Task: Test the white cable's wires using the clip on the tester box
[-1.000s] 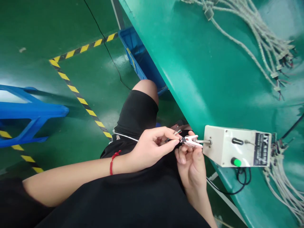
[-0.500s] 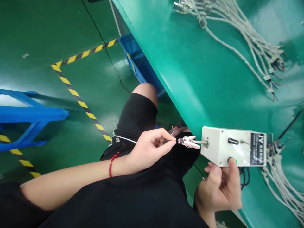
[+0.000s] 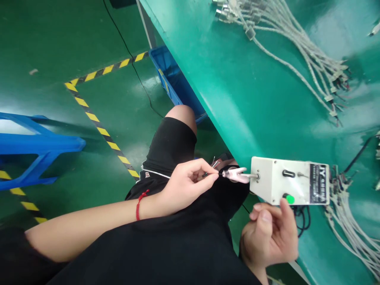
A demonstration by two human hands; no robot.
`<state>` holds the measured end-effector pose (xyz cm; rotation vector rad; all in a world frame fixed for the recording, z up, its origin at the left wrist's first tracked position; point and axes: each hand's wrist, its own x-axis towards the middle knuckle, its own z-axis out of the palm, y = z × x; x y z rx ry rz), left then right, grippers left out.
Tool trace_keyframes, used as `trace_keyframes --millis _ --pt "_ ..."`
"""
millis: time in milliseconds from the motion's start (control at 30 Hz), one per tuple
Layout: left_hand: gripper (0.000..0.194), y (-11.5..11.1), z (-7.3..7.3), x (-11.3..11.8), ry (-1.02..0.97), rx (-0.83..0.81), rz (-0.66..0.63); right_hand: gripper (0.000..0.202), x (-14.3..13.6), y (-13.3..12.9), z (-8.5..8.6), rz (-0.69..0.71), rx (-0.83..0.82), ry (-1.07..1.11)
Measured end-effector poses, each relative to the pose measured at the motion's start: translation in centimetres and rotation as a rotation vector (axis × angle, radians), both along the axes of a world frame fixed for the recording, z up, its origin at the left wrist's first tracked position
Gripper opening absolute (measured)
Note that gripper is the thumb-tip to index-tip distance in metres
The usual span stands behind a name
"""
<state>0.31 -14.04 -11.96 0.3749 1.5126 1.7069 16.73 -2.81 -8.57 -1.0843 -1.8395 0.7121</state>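
Note:
My left hand (image 3: 190, 184) pinches the thin wires at the end of a white cable (image 3: 156, 173); a few loose wire ends stick up past its fingers. The wires run to a pale pink clip (image 3: 237, 175), blurred, on the metal shaft of a white box (image 3: 270, 178) with a dark switch (image 3: 288, 173) and a green button (image 3: 290, 199). My right hand (image 3: 271, 237) is just below the box, fingers partly curled and apart, holding nothing, its index fingertip close under the green button.
Bundled white cables (image 3: 291, 35) lie across the green table (image 3: 231, 79), and another bundle (image 3: 350, 221) sits right of the box. A blue bin (image 3: 178, 83) stands beside the table edge. On the floor at left is a blue stool (image 3: 38, 144).
My right index finger has come off the green button and moved down a little. The pink clip, sharp before, is now blurred. My left hand keeps its pinch in nearly the same place.

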Motion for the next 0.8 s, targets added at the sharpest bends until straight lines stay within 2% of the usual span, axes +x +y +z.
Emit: trace_keyframes --millis 100,200,233,300,467,800 --pt "0.011 -0.5 0.2 0.0 0.045 0.021 0.037 0.02 -0.5 -1.0 0.6 0.241 -0.279 -0.02" --pt "0.003 -0.9 0.6 0.0 0.161 0.084 0.031 0.013 -1.7 -1.4 0.7 0.464 -0.759 -0.033" --pt "0.003 -1.0 0.8 0.0 0.215 0.112 0.023 0.014 -2.2 -1.4 0.6 0.499 -0.902 0.0" --pt "0.01 -1.0 1.2 0.0 0.323 0.169 0.012 0.014 -3.1 -1.4 0.5 0.505 -1.081 0.128" --pt "0.019 -0.9 2.0 -0.1 0.444 0.237 0.004 0.006 -4.2 -1.6 0.5 0.489 -1.187 0.325" --pt "0.017 -0.9 2.5 -0.3 0.473 0.259 0.001 0.004 -4.2 -1.9 0.2 0.497 -1.184 0.357"
